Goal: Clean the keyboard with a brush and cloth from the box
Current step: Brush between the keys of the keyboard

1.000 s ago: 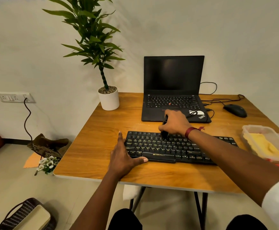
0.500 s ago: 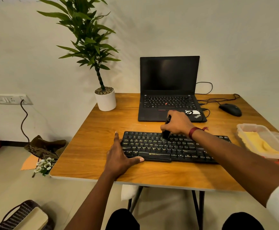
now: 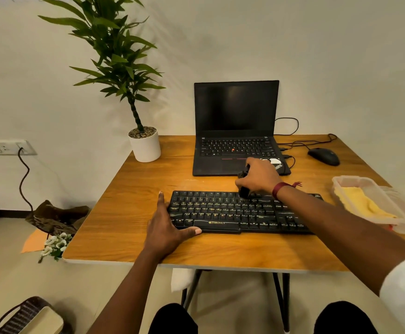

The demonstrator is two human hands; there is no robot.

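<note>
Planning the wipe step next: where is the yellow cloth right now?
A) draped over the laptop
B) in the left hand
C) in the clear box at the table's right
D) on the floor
C: the yellow cloth lies inside the clear box; the right hand holds the brush.

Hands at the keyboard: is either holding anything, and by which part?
The right hand grips a black brush by its handle, tip on the keyboard. The left hand holds nothing; it rests against the keyboard's left end.
</note>
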